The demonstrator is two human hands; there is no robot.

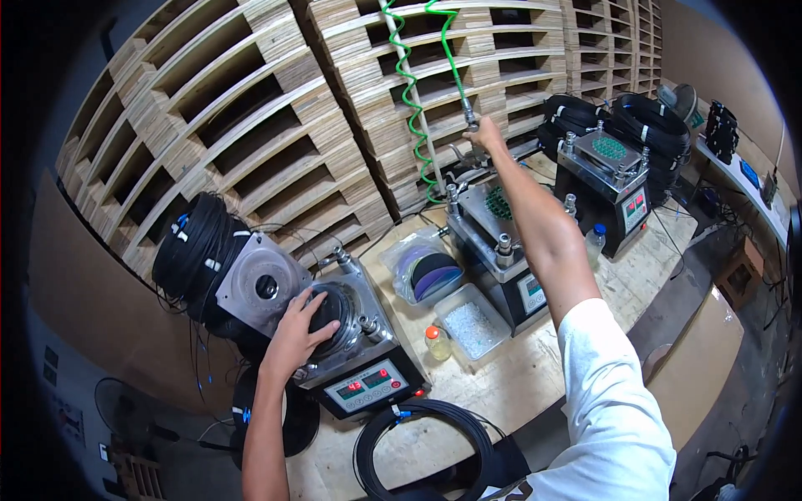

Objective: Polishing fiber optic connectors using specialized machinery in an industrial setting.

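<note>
My left hand [294, 336] lies with spread fingers on a round black disc [337, 317]. The disc sits on top of the left bench machine [368, 391], which has a lit red display. Beside that hand, a square metal plate with a central hole [245, 280] leans against coiled black cable. Stretched far forward, my right hand [486, 134] is closed around an air blow gun [469, 115]. A green coiled air hose [455, 63] runs up from the gun. Beneath my right forearm stands the middle machine [499, 271], partly hidden by the arm.
Between the machines are a tray of clear granules [472, 324], bagged discs [434, 271] and an orange-capped bottle [438, 344]. A third machine [606, 192] stands right. Black cable coils [196, 259] flank the bench; another [361, 455] lies in front. Wooden pallets [334, 150] rise behind.
</note>
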